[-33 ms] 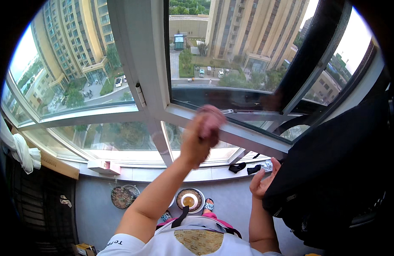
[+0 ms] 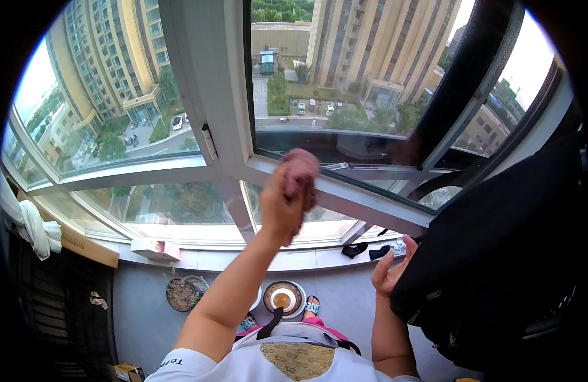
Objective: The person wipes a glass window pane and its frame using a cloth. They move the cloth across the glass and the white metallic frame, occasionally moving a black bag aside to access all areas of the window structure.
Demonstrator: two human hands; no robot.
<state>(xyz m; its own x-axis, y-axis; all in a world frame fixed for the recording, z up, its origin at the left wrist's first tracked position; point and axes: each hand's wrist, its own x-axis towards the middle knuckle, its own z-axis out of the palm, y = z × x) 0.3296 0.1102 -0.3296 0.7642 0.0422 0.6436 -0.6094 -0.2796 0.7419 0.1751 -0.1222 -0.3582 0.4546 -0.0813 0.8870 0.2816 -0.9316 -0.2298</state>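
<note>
A bunched pink cloth (image 2: 299, 167) is gripped in my left hand (image 2: 282, 213), which is raised before the white window frame (image 2: 233, 169); whether the cloth touches the frame or glass I cannot tell. Motion smears the cloth slightly. My right hand (image 2: 389, 270) is open, thumb and fingers apart, palm toward the window. Beside it on the right hangs a large black garment or bag (image 2: 491, 248), which covers part of that hand. I see nothing held in the right hand.
Black cloth items (image 2: 354, 249) lie on the low white sill. A small white box (image 2: 155, 249) stands further left on it. On the grey floor are a plant pot (image 2: 181, 295) and a round bowl (image 2: 284, 299) near my feet. A dark rack (image 2: 62, 305) fills the left side.
My left hand has shifted a little to the left with the pink cloth in it. The right hand stays almost where it was.
</note>
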